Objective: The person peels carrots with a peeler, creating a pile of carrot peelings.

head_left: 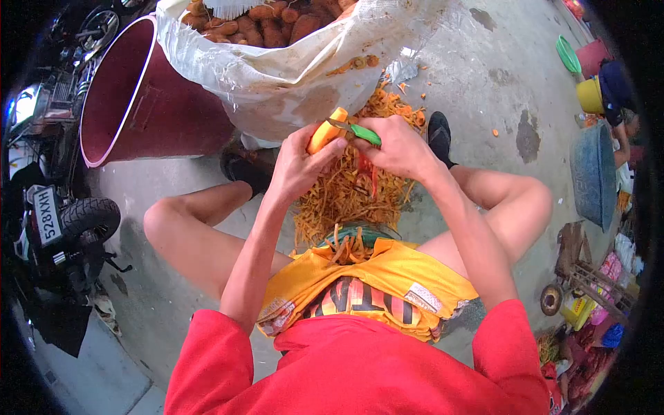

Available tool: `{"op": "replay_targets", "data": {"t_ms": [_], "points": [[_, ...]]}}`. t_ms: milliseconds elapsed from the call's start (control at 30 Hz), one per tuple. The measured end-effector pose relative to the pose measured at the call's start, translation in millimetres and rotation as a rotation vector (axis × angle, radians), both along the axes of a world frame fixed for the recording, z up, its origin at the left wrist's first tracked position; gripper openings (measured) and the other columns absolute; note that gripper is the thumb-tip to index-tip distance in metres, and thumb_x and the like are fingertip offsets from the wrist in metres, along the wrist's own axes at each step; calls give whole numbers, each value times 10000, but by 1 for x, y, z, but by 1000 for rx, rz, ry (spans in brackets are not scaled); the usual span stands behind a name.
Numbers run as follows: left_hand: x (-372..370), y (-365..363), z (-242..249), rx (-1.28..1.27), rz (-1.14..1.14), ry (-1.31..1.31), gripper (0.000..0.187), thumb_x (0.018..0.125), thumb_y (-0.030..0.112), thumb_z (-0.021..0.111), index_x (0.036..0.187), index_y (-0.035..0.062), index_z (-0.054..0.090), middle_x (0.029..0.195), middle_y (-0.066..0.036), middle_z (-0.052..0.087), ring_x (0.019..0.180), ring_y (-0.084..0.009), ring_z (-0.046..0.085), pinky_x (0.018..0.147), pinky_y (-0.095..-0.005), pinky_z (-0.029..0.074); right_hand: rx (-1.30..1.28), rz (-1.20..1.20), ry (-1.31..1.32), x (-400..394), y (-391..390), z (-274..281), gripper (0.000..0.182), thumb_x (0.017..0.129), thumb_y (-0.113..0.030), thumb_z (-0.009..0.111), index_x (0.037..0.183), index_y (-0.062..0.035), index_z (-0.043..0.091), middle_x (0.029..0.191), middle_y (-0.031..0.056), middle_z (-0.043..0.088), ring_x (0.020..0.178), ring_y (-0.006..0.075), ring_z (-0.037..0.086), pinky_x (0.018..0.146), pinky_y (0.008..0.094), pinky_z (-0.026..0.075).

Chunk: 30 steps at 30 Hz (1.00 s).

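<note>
My left hand is closed around a bright orange, peeled-looking carrot, its upper end sticking out past the fingers. In my right hand is a peeler with a green handle, and its dark metal blade lies across the carrot. Both hands meet in front of me, above a heap of orange peelings on the ground between my legs. Just beyond them stands a white sack with its mouth open, holding many unpeeled carrots.
A large dark red tub leans at the left of the sack. Farther left is a parked motorcycle. On the right are a blue-grey basin, a yellow bucket, another person's arm and assorted bags.
</note>
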<state>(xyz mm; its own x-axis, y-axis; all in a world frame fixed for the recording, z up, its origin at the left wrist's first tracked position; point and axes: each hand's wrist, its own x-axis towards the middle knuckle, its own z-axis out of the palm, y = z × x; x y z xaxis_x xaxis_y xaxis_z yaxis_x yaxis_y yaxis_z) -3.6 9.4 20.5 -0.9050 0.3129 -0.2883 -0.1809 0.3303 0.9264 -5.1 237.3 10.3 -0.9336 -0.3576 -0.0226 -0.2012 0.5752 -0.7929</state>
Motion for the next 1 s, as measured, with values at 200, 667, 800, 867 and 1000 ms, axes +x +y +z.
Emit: {"op": "replay_targets", "data": {"t_ms": [200,667,800,867,1000], "points": [[-4,-5,-4,185,5,-109,449,965,391,750,1136,-16,666,817,15,631,722,-58,550,651,-245,467,399,-64,-260,-23,30,-27,296,898,-271,709,1008,4,705,897,260,707,911,455,686,803,516,539],[1,5,-3,19,43,70,571,889,443,820,1173,-18,641,888,-13,648,785,-105,564,722,-298,491,246,56,-18,9,-10,11,191,807,-93,717,985,-29,696,876,253,707,887,455,693,794,537,564],[2,6,5,-83,20,69,501,953,430,759,1160,-13,652,842,14,614,761,-78,520,699,-271,458,351,19,-32,10,-11,11,196,785,-77,712,968,-9,695,883,269,708,899,454,698,813,537,567],[1,7,2,-74,47,94,510,941,457,759,1109,-15,661,794,-16,614,726,-106,539,670,-299,464,404,5,-58,8,-14,15,195,787,-87,710,963,-3,700,886,273,709,905,449,701,828,539,564],[0,4,5,-106,44,57,512,950,448,753,1129,-22,661,842,1,617,771,-85,534,700,-280,469,409,-19,-87,7,-15,9,185,823,-122,708,966,-3,706,906,281,706,925,457,694,833,534,561]]}}
